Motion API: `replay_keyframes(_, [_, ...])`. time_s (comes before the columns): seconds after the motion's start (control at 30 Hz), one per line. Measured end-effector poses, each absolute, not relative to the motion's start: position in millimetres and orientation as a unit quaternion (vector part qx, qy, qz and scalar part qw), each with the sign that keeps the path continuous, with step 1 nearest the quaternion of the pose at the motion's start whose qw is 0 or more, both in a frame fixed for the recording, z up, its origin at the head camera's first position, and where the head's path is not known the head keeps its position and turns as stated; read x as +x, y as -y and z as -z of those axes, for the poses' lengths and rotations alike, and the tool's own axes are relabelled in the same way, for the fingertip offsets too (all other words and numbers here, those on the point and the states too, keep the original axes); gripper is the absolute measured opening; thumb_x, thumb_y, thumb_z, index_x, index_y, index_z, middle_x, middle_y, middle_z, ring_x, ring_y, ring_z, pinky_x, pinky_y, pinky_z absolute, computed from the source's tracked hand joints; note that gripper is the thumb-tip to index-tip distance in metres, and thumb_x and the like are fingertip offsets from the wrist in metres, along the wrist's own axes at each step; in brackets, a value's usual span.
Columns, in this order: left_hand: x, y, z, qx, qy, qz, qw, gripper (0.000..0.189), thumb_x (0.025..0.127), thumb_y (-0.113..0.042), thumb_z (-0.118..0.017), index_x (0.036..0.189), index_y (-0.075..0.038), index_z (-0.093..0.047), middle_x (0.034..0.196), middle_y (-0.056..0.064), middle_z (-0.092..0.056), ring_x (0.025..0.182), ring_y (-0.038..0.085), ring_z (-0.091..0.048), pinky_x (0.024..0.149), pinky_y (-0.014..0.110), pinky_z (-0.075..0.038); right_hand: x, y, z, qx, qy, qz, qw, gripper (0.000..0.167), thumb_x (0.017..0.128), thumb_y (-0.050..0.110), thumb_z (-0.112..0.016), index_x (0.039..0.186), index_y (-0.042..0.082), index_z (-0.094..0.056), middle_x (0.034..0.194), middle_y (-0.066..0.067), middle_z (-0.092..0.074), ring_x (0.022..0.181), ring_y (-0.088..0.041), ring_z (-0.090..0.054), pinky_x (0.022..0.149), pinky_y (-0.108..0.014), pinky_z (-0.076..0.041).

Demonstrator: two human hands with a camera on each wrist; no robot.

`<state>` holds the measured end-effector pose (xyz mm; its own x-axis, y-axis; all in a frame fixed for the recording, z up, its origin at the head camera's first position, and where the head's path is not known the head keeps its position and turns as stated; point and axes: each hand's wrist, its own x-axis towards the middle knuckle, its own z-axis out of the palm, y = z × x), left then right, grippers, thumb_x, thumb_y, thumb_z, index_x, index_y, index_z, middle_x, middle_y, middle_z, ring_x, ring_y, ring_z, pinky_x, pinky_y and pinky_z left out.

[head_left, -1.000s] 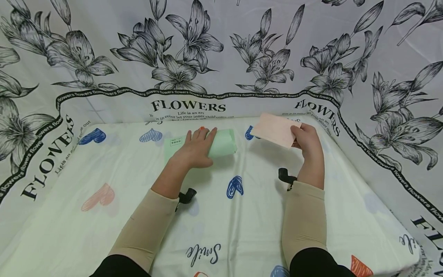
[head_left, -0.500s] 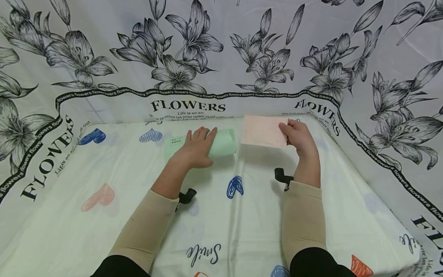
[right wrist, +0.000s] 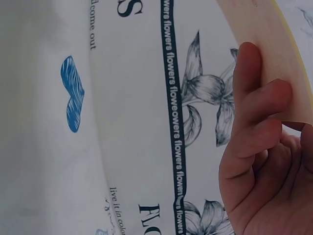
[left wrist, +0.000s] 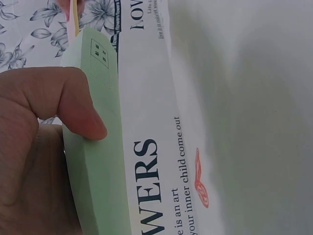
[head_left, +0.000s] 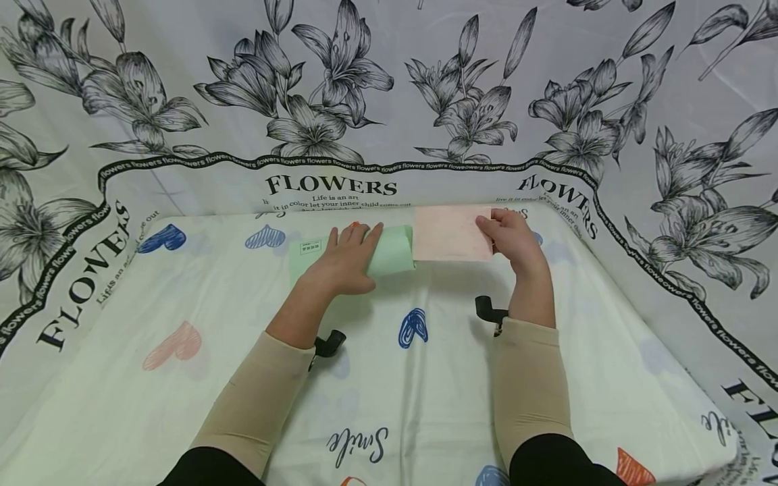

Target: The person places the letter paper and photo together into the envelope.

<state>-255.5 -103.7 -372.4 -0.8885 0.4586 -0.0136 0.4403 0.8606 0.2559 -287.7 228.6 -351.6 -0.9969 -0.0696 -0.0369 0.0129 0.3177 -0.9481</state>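
Observation:
A light green envelope (head_left: 392,250) has a small printed box at its left end and a bulging right end. My left hand (head_left: 340,263) lies across its middle and grips it, fingers spread toward the far edge. In the left wrist view the bent thumb (left wrist: 80,105) presses the near face. My right hand (head_left: 516,236) pinches a pink sheet of paper (head_left: 451,233) at its right side, thumb on top. The sheet's left edge meets the envelope's right end. A yellow edge (right wrist: 293,36) shows along the pink paper in the right wrist view.
A pale tablecloth (head_left: 243,391) printed with hearts and "Smile" covers the table. Behind it hangs a white cloth (head_left: 425,185) with black lilies and "FLOWERS" lettering. A black wrist camera (head_left: 328,343) sits on the left sleeve, another wrist camera (head_left: 489,308) on the right one.
My right hand has carried the pink paper left, turning it from tilted to level, up against the envelope's right end. The left hand and the envelope have stayed in place.

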Motion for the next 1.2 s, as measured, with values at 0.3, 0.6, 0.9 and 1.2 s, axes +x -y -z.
replay_keyframes(0.3, [-255.1, 102.4, 371.4, 0.235, -0.963, -0.121, 0.042, 0.110, 0.077, -0.021, -0.071, 0.166, -0.012, -0.007, 0.163, 0.018, -0.021, 0.152, 0.040, -0.013, 0.121, 0.063, 0.000, -285.7, -228.2, 352.2, -0.027, -0.814, 0.577, 0.052, 0.039, 0.106, 0.027, -0.057, 0.127, -0.006, -0.060, 0.074, 0.002, -0.066, 0.061, -0.009, -0.059, 0.057, -0.026, -0.051])
replay_keyframes(0.6, [-255.8, 101.0, 371.9, 0.237, -0.964, -0.115, 0.040, 0.111, 0.077, -0.021, -0.073, 0.166, -0.011, -0.008, 0.162, 0.017, -0.021, 0.152, 0.040, -0.014, 0.121, 0.064, 0.000, -285.2, -231.1, 353.8, -0.037, -0.821, 0.564, 0.077, 0.038, 0.106, 0.028, -0.057, 0.125, -0.005, -0.061, 0.077, 0.002, -0.064, 0.063, -0.009, -0.058, 0.061, -0.026, -0.051])
replay_keyframes(0.9, [-256.5, 101.2, 373.9, 0.237, -0.965, -0.106, 0.034, 0.113, 0.077, -0.022, -0.073, 0.166, -0.011, -0.004, 0.165, 0.018, -0.014, 0.153, 0.040, -0.008, 0.121, 0.062, 0.004, -288.5, -232.3, 355.4, -0.034, -0.824, 0.559, 0.088, 0.039, 0.106, 0.028, -0.058, 0.128, -0.004, -0.062, 0.073, 0.002, -0.060, 0.060, -0.009, -0.055, 0.059, -0.026, -0.049])
replay_keyframes(1.2, [-256.7, 100.8, 374.6, 0.237, -0.965, -0.107, 0.036, 0.114, 0.077, -0.021, -0.073, 0.166, -0.012, -0.003, 0.166, 0.018, -0.011, 0.153, 0.040, -0.005, 0.121, 0.062, 0.006, -287.4, -230.4, 354.3, -0.027, -0.836, 0.541, 0.092, 0.035, 0.106, 0.028, -0.058, 0.119, -0.004, -0.062, 0.070, 0.001, -0.056, 0.061, -0.011, -0.055, 0.061, -0.028, -0.050])
